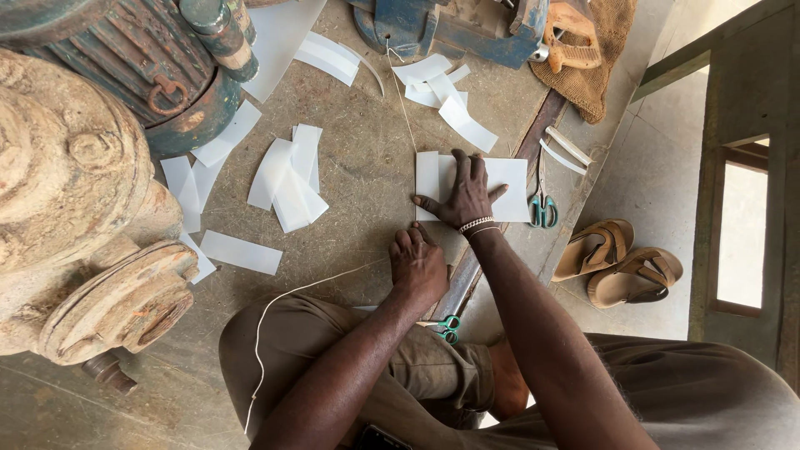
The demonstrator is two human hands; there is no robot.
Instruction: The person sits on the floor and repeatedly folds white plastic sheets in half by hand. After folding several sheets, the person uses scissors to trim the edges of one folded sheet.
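My right hand (467, 196), with a beaded bracelet on the wrist, lies flat with spread fingers on a white paper sheet (512, 187) on the concrete floor. My left hand (417, 267) is closed just below the sheet's lower left corner. A thin pale string (321, 282) runs from my lap to this hand and seems pinched in it. The same string continues along the sheet's left edge up toward the blue vise (454, 29). Teal-handled scissors (543, 208) lie right of the sheet.
Several white paper strips (287, 175) lie scattered on the floor. A large rusty machine (83, 183) fills the left side. A second pair of teal scissors (450, 327) lies by my knee. Brown sandals (617, 262) and a wooden frame (737, 167) are at right, a burlap sack (596, 75) at top.
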